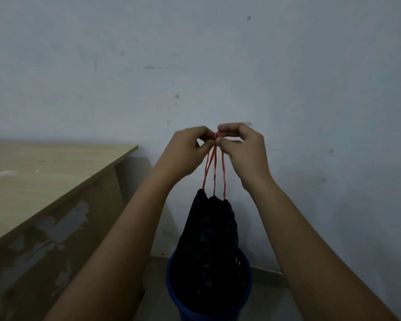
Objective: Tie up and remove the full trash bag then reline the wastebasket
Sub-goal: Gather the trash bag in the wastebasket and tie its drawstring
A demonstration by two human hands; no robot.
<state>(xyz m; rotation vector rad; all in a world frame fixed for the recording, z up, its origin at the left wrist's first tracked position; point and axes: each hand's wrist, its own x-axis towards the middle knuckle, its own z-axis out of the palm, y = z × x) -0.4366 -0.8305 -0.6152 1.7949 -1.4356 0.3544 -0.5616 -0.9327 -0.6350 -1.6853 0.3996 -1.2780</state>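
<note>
Pinching the red drawstrings (214,167) at one shared point, both hands are raised in front of the wall (218,54), fingertips meeting above the bag. The left hand (185,150) grasps the strands between thumb and curled fingers; the right hand (240,147) grasps them from the other side in the same way, thumb low, fingers arched over the top. Three strands run down, slightly spread, to the gathered neck of the black trash bag (208,239).

The bag's mouth is cinched shut and puckered just under the strands. Its body hangs taut, lower part still down inside the blue wastebasket (244,281), which stands on the floor by the wall, right of the wooden tabletop (33,177).

Judgement: the step in hand is tying. Holding the strings high probably keeps them tensioned by the bag's own weight, so the neck stays closed and the fingers have straight, untangled lengths to work into a knot. Bringing both pinches together at one spot suits crossing or looping the ends. Whether a knot is already formed between the fingertips cannot be told; the fingers hide it.

Progress: early. Bag closed but not confirmed tied, not lifted clear, no fresh liner in view.

Risk: thin strings could slip from the pinch, or stretch under the load if the bag is lifted by them alone.
</note>
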